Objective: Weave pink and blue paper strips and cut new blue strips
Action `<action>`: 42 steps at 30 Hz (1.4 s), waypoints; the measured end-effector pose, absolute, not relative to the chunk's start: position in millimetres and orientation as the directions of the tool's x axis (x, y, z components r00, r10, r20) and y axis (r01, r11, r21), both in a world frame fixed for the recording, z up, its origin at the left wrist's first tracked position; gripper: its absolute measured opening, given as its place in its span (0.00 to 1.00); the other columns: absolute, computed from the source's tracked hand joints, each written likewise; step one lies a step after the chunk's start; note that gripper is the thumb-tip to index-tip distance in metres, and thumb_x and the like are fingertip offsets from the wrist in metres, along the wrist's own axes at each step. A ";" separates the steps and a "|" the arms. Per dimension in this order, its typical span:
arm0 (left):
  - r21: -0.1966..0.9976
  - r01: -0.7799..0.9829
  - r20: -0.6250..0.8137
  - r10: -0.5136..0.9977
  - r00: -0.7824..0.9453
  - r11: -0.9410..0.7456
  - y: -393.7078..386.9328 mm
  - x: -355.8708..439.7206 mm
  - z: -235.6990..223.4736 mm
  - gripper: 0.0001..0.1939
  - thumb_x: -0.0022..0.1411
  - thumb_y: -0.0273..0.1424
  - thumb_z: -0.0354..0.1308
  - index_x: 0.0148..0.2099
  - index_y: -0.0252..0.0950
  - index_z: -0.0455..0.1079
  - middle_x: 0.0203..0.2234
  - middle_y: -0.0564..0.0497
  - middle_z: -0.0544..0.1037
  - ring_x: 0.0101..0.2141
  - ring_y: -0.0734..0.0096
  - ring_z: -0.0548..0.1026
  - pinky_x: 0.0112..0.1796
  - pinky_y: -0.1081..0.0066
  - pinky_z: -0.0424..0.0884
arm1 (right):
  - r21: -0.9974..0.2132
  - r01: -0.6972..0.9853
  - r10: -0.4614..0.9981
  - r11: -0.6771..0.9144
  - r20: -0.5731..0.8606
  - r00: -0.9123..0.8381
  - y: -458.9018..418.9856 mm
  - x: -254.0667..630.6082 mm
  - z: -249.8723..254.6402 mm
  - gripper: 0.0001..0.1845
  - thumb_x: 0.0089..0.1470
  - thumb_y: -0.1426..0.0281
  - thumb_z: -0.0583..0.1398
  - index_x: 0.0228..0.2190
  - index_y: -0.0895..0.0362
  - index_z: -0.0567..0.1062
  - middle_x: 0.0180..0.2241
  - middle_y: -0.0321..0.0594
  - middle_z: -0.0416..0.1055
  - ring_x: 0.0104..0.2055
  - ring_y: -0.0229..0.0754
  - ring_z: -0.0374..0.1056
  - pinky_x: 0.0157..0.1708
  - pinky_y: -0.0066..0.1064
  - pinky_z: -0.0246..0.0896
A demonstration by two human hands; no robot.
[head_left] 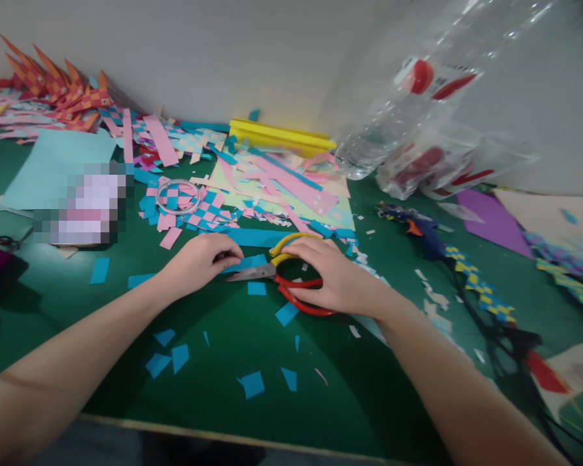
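Observation:
Scissors [305, 282] with one yellow and one red handle lie in the grip of my right hand [333, 272], its fingers through the loops. Their blades point left, toward my left hand [208, 257]. Thumb and fingers of that left hand pinch a blue paper strip [252, 263], which lies by the blades. A longer blue strip [257, 237] is on the table just beyond both hands. Small cut blue pieces [251, 384] are scattered on the green table [204, 404] nearer to me.
Pink and blue paper scraps and a tape roll [179, 197] lie behind the hands. A blurred-out phone [90, 207] is at left, orange folded paper pieces [61, 84] beyond. At right are a plastic bottle [369, 139], a dark blue glue gun [418, 226] and woven paper strips [480, 285].

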State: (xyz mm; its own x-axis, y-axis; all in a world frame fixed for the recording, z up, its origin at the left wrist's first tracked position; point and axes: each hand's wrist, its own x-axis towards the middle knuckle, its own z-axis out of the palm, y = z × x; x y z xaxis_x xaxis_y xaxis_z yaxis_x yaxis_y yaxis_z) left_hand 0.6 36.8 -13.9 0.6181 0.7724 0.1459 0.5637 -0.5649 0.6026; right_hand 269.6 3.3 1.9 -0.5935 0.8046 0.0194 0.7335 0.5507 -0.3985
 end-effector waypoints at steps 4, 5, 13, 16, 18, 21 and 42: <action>0.604 0.558 0.142 0.766 0.627 -0.569 37.0 0.3 -15.2 0.07 0.62 0.25 0.54 0.37 0.36 0.73 0.32 0.50 0.77 0.31 0.72 0.73 0.32 0.73 0.66 | -0.405 0.738 0.803 0.540 -0.016 -0.596 3.1 270.5 3.3 0.23 0.50 0.61 0.62 0.48 0.50 0.67 0.52 0.45 0.67 0.59 0.54 0.59 0.57 0.52 0.53; 0.603 0.562 0.138 0.767 0.626 -0.567 36.9 0.6 -15.1 0.06 0.62 0.26 0.54 0.37 0.36 0.74 0.31 0.51 0.77 0.30 0.72 0.72 0.32 0.73 0.66 | -0.405 0.737 0.803 0.541 -0.011 -0.596 2.9 270.3 3.6 0.23 0.50 0.61 0.62 0.48 0.50 0.67 0.52 0.45 0.67 0.58 0.54 0.59 0.58 0.52 0.52; 0.629 0.603 -0.032 0.758 0.652 -0.491 40.6 -6.5 -1.2 0.14 0.64 0.33 0.53 0.50 0.36 0.71 0.34 0.50 0.79 0.33 0.71 0.75 0.33 0.74 0.67 | -0.422 0.730 0.798 0.537 -0.025 -0.602 3.5 274.3 0.4 0.24 0.51 0.59 0.61 0.50 0.51 0.66 0.54 0.47 0.65 0.59 0.55 0.59 0.57 0.53 0.55; 0.630 0.637 -0.142 0.741 0.656 -0.443 43.8 -14.9 8.8 0.18 0.60 0.35 0.57 0.52 0.36 0.69 0.33 0.50 0.79 0.32 0.71 0.75 0.32 0.74 0.67 | -0.409 0.735 0.797 0.541 -0.029 -0.603 3.8 275.5 -0.2 0.25 0.51 0.58 0.61 0.50 0.51 0.66 0.54 0.47 0.65 0.60 0.56 0.58 0.59 0.54 0.53; 0.633 0.654 -0.197 0.731 0.654 -0.414 44.4 -18.5 14.8 0.21 0.59 0.34 0.57 0.55 0.36 0.67 0.36 0.50 0.79 0.34 0.71 0.75 0.34 0.74 0.68 | -0.396 0.741 0.798 0.542 -0.033 -0.602 3.6 275.5 0.8 0.24 0.51 0.58 0.61 0.49 0.51 0.67 0.53 0.46 0.66 0.60 0.56 0.57 0.59 0.54 0.52; 0.626 0.678 -0.240 0.733 0.637 -0.384 43.2 -18.4 19.9 0.23 0.59 0.33 0.57 0.57 0.37 0.65 0.37 0.49 0.80 0.35 0.70 0.76 0.35 0.73 0.68 | -0.375 0.750 0.797 0.544 -0.048 -0.602 3.1 275.7 3.3 0.22 0.52 0.58 0.60 0.47 0.51 0.67 0.52 0.45 0.67 0.60 0.55 0.58 0.57 0.52 0.53; 0.636 0.502 0.143 0.729 0.669 -0.585 36.7 -0.5 -9.9 0.10 0.64 0.28 0.54 0.42 0.36 0.77 0.35 0.48 0.78 0.34 0.71 0.75 0.36 0.71 0.69 | -0.361 0.756 0.813 0.545 0.005 -0.583 5.6 279.8 3.8 0.23 0.51 0.58 0.61 0.48 0.50 0.67 0.52 0.45 0.67 0.58 0.55 0.59 0.54 0.51 0.53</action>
